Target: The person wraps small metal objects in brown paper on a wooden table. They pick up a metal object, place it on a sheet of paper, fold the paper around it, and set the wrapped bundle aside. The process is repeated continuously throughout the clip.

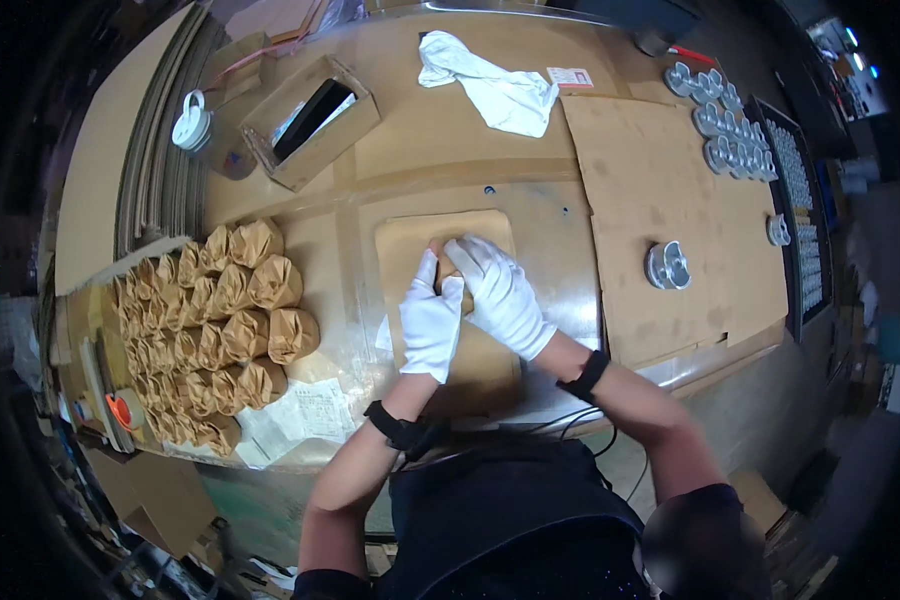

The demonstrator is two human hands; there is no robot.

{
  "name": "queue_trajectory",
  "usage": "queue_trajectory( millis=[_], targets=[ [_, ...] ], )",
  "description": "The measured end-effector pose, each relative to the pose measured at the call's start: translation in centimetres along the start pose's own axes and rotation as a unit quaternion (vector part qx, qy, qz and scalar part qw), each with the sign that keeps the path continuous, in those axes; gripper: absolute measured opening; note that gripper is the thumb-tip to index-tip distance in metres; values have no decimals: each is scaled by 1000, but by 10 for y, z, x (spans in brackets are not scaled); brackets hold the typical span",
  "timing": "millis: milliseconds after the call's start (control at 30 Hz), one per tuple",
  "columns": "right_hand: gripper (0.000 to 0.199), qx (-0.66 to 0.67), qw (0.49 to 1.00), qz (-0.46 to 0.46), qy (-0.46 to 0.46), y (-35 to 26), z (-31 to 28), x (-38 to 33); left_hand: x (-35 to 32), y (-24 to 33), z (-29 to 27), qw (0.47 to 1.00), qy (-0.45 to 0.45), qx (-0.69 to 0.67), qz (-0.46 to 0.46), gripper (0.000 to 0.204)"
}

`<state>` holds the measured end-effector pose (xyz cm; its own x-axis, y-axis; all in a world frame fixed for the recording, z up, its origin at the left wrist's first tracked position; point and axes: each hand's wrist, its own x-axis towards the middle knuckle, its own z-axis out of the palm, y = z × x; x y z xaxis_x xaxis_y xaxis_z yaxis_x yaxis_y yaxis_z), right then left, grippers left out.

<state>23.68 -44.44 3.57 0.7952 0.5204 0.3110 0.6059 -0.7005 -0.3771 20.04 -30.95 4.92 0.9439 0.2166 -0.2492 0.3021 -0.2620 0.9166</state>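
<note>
White gloves cover both of my hands, which meet over a stack of brown paper sheets at the middle of the table. Between them is a small brown paper bundle, mostly hidden by the fingers; what it contains does not show. My left hand closes on its near left side. From the right, my right hand wraps over its top and far side. To the left stand rows of similar brown paper-wrapped bundles. A single silver metal part sits on the cardboard sheet to the right.
Several more metal parts stand on the far right of the cardboard sheet, beside a black tray of parts. At the back lie a white cloth and an open carton. Printed papers and a tape roll are near left.
</note>
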Motion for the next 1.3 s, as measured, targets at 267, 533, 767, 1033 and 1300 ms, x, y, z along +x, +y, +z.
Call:
queue_trajectory(
  millis=[267, 533, 767, 1033, 1300],
  targets=[
    [26, -3, 980, 182, -85, 19, 10, -4, -6, -12, 1, 992, 21, -113, 53, 47],
    [51, 35, 994, 97, -43, -69, -9, -13, -23, -11, -8, 985, 40, -163, -42, 47],
    [33, 169, 978, -23, -122, -73, -27, 11, -34, -36, -51, 961, 66, -266, -48, 40],
    [27, 196, 960, 42, -194, -37, -44, -55, -175, -195, -205, 903, 369, -161, -150, 37],
    [17, 65, 976, 199, -61, 32, -57, -97, -176, -151, -232, 749, 501, 433, -31, 49]
  ],
)
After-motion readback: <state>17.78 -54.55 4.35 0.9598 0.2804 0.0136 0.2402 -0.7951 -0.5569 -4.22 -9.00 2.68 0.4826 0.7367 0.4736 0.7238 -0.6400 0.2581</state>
